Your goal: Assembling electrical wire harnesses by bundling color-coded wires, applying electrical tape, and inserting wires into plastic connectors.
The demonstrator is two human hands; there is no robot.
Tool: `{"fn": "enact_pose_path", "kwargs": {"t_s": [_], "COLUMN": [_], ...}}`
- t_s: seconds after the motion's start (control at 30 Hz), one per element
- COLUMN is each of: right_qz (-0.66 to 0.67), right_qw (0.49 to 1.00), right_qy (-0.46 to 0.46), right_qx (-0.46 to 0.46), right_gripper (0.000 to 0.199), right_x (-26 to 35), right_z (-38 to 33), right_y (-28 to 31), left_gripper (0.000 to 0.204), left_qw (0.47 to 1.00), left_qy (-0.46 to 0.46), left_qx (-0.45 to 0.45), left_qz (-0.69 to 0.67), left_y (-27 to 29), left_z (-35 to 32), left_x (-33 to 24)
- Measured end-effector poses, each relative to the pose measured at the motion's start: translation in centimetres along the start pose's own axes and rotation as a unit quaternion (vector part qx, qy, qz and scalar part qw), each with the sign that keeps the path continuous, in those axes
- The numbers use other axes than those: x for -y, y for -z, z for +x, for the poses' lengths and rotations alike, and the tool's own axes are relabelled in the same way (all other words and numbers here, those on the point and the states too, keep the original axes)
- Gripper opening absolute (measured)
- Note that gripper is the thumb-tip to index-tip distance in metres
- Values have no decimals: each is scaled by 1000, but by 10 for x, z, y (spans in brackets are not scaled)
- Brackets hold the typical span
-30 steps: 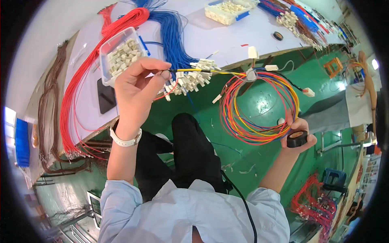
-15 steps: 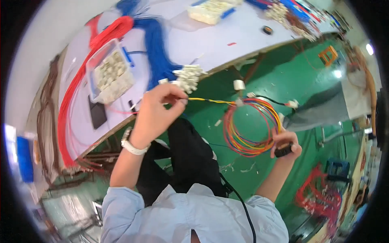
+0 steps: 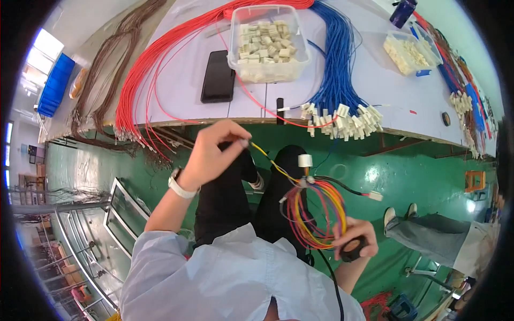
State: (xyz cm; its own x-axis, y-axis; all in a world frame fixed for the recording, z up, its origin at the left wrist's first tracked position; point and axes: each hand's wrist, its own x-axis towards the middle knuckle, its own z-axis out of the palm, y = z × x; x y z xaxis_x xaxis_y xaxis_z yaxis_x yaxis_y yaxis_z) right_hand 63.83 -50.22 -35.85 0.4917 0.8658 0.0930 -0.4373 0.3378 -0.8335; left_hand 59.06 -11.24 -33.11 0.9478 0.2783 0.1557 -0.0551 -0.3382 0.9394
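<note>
My left hand [image 3: 214, 155] pinches the end of a yellow-and-black wire lead [image 3: 262, 151], its tip hidden by the fingers. The lead runs to a coiled wire harness [image 3: 342, 206] of red, yellow, blue and purple wires. My right hand [image 3: 358, 235] grips the coil's lower right side and also holds a roll of black tape [image 3: 352, 248] with a brown core. A white connector [image 3: 305, 160] stands up from the bound top of the coil. Another white connector [image 3: 375, 196] ends a black lead reaching right. The coil hangs over my lap, apart from the table.
Across the table [image 3: 187, 99] lie red wires [image 3: 134, 85], a clear bin of white connectors [image 3: 267, 48], a black phone [image 3: 218, 76] and blue wires [image 3: 338, 59] with white connectors over the edge. Farther right sits a second bin [image 3: 409, 53]. Another person's legs [image 3: 428, 235] show at right.
My view has swung left, so the table now lies straight ahead. The coil has come nearer my body, its lead now slanting down from my left hand. Both hands keep their hold.
</note>
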Motion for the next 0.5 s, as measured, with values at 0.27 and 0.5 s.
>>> {"fn": "enact_pose_path", "kwargs": {"t_s": [0.27, 0.5], "right_qz": [2, 30], "right_qw": [999, 998], "right_qy": [-15, 43], "right_qx": [43, 40], "right_gripper": [71, 70], "right_x": [-13, -18], "right_z": [97, 117], "right_y": [-34, -42], "left_gripper": [8, 12], "left_qw": [987, 978], "left_qy": [-59, -43], "left_qx": [136, 109], "left_qz": [60, 171], "left_y": [38, 58], "left_z": [121, 115], "left_x": [28, 61]}}
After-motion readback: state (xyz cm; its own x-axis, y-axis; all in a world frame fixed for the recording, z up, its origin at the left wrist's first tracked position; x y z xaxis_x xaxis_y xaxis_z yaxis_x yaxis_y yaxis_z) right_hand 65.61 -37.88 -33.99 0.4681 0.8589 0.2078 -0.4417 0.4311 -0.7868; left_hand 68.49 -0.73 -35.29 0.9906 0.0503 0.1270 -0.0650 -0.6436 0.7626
